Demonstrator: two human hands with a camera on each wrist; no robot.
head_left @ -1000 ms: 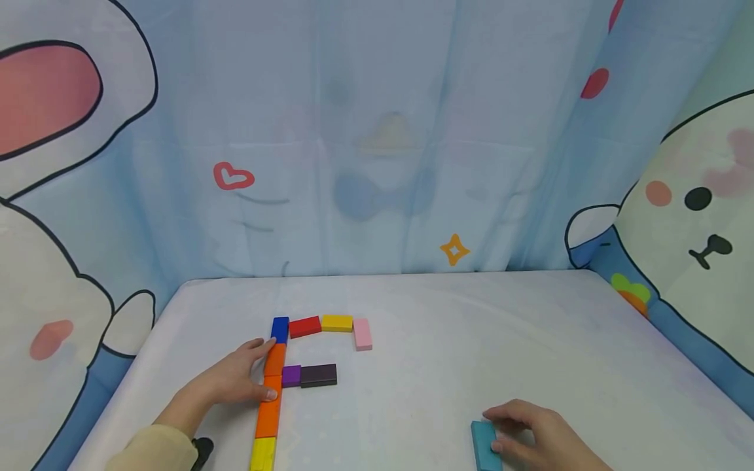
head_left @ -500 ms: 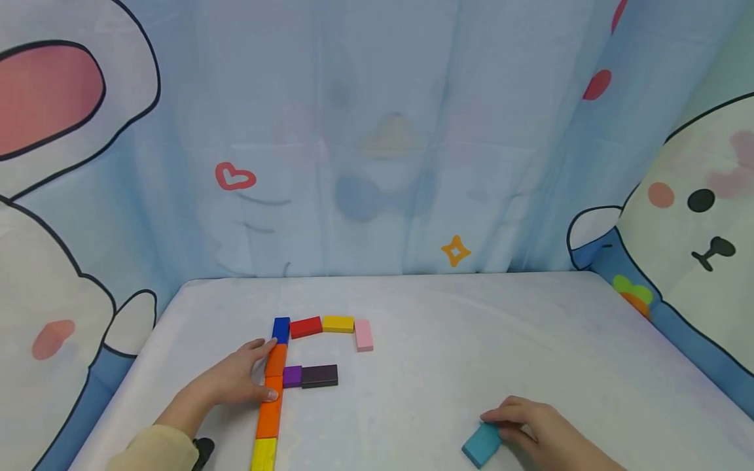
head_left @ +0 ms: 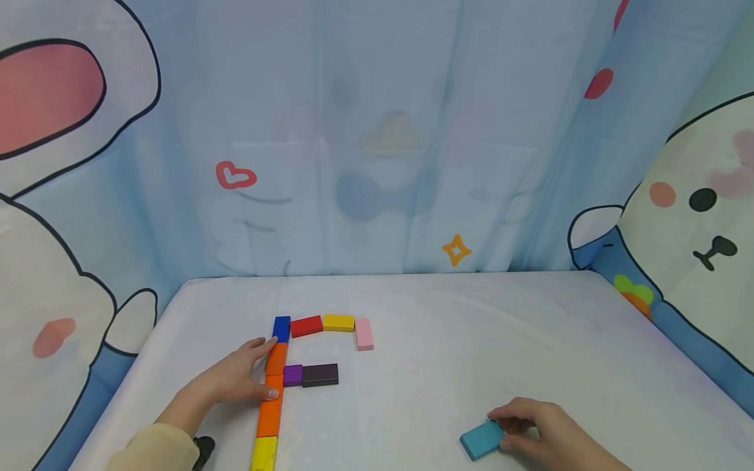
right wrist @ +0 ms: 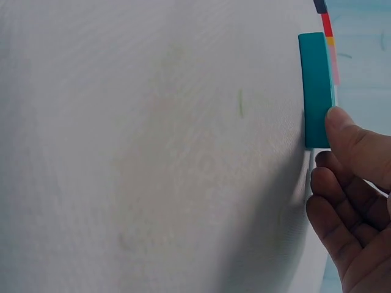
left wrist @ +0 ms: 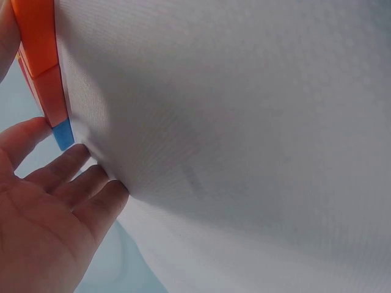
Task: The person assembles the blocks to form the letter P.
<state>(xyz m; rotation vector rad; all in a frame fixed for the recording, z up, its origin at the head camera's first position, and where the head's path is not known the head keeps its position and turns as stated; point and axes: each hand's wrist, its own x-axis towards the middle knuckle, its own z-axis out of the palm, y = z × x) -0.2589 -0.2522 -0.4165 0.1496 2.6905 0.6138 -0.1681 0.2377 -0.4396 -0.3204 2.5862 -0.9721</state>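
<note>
My left hand (head_left: 247,373) lies flat on the white table (head_left: 448,340), fingers straight. Its thumb and index finger touch the left side of a column of blocks: blue (head_left: 281,328), two orange (head_left: 275,358), then yellow (head_left: 264,453). The left wrist view shows the left hand (left wrist: 43,207) beside the orange blocks (left wrist: 40,55) and the blue one (left wrist: 62,134). My right hand (head_left: 512,428) pinches the right end of a teal block (head_left: 478,439) lying slanted near the front edge. In the right wrist view the thumb of that right hand (right wrist: 354,201) presses the teal block (right wrist: 316,85).
A red block (head_left: 305,326), a yellow block (head_left: 338,322) and a pink block (head_left: 363,333) run right from the blue one. A purple block (head_left: 292,375) and a dark one (head_left: 320,374) branch off the orange. Cartoon-printed curtains (head_left: 377,131) enclose the table.
The right hand has turned the teal block from pointing away from me to lying slanted, and has shifted slightly right. The left hand has stayed against the column.
</note>
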